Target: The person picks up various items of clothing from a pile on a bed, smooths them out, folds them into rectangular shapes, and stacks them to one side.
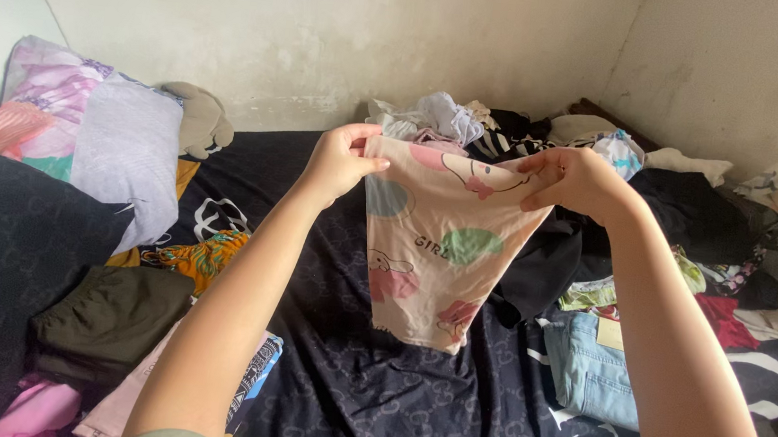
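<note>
A small pale peach garment (433, 251) with cartoon prints and coloured blobs hangs in the air over the bed. My left hand (342, 159) pinches its top left corner. My right hand (573, 181) pinches the top right corner. The cloth is stretched between both hands and narrows downward, its lower edge hanging just above the dark patterned bedsheet (363, 387).
A heap of unsorted clothes (674, 217) fills the bed's right side, with light blue jeans (589, 366) near the front. Folded items lie at the left: an olive piece (113, 316), pink cloth (43, 408), an orange print (204, 258). A patterned pillow (92, 138) leans against the wall.
</note>
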